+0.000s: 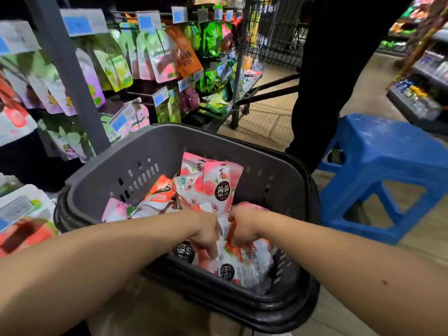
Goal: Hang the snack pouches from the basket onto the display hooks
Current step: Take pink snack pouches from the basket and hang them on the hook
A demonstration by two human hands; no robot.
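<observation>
**Pick-up step.** At the left, the display rack (72, 88) carries closely packed hung pouches (161, 57). At near centre, the snack pouches (221, 187) lie heaped in the grey basket (169, 139). Our left hand (206, 235) curls its fingers round pouches in the near part of the heap. Our right hand (242, 227), just beside it, grips there likewise. We judge that the next move calls for a lift over the basket rim, then a leftward carry to the rack. A standing person (339, 69) and a blue stool (388, 166) bound the right.
</observation>
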